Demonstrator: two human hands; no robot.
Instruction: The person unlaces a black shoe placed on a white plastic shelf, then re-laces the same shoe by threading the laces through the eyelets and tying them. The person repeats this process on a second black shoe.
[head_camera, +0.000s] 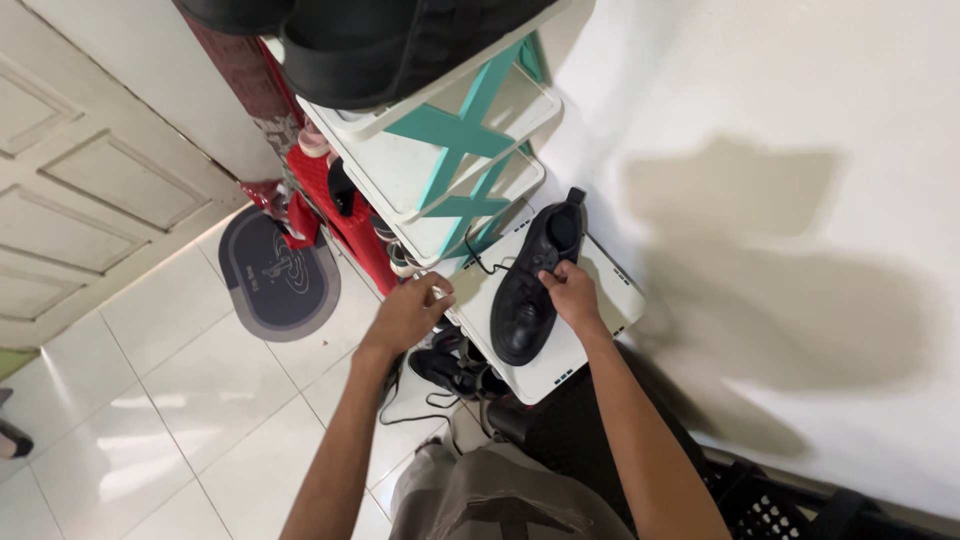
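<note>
A: Where's the shoe?

B: The black shoe (528, 290) lies on the white shelf (600, 300) of the rack, toe toward the person, heel toward the wall. The right hand (572, 296) sits on its right side at the laces.

A: And the arms?

B: Both reach forward from below. The right hand's fingers are curled, pinching the shoe's upper. The left hand (408, 314) is loosely closed on the shelf's left edge, just beside the shoe; 1 lace (480, 265) trails between them.
</note>
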